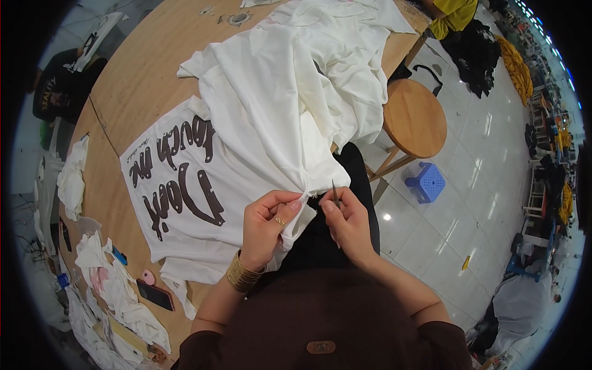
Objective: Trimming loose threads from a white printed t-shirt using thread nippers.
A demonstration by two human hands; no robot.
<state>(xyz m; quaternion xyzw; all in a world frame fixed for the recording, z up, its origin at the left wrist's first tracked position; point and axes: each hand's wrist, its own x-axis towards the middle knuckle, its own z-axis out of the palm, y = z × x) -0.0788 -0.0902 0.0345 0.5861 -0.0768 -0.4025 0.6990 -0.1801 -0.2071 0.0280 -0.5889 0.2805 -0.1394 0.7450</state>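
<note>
A white printed shirt [246, 145] spreads from the table to my lap, with large dark lettering on its left part. My left hand [264, 223] is closed, pinching a gathered edge of this cloth between thumb and fingers. Just right of it, my right hand [349, 227] is closed around a slim dark pointed metal tool [335, 191], its tip pointing up and away from me. Whether the tool has one blade or two cannot be made out. Short loose white threads show at the cloth edge between my hands.
On the round wooden table [154, 68] lie white cloth scraps [132, 302] and a dark phone [155, 295]. A round wooden stool [415, 117] and a blue plastic stool [425, 182] stand right. Two other people [66, 83] [455, 15] are partly visible.
</note>
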